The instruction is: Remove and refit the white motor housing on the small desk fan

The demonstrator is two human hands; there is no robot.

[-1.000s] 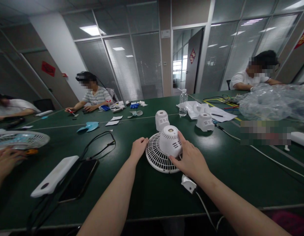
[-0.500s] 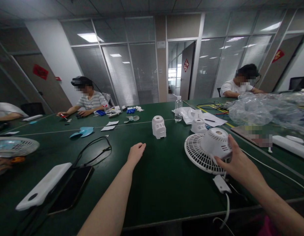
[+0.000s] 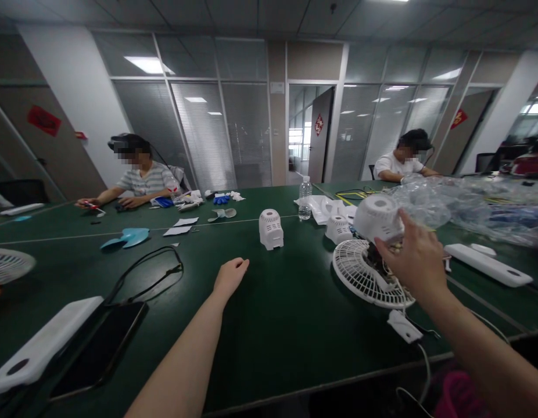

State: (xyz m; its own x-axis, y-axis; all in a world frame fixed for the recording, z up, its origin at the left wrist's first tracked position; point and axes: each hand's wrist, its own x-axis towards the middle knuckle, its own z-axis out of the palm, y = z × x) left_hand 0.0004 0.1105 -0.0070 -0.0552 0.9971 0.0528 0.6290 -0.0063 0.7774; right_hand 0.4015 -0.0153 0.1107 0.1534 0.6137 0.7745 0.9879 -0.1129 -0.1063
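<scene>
My right hand [image 3: 419,261] grips a white fan motor cover [image 3: 377,217] and holds it lifted above the white fan grille [image 3: 360,278], which lies flat on the green table [image 3: 286,313]. Dark motor parts and wires show between cover and grille. My left hand [image 3: 229,276] rests on the table at the centre with its fingers loosely curled and holds nothing. A white plug [image 3: 404,326] with its cord lies by the near edge, under my right wrist.
Two more white motor covers [image 3: 270,229] [image 3: 339,228] stand further back, beside a water bottle [image 3: 304,199]. A phone [image 3: 99,348] and a white power bank [image 3: 38,348] lie near left, with a black cable [image 3: 147,273]. Crumpled clear plastic [image 3: 469,203] lies at right. Other people sit around the table.
My right hand carried the fan grille and motor cover from the table's centre to the right, then lifted the cover off the grille. My left hand let go and stayed at the centre.
</scene>
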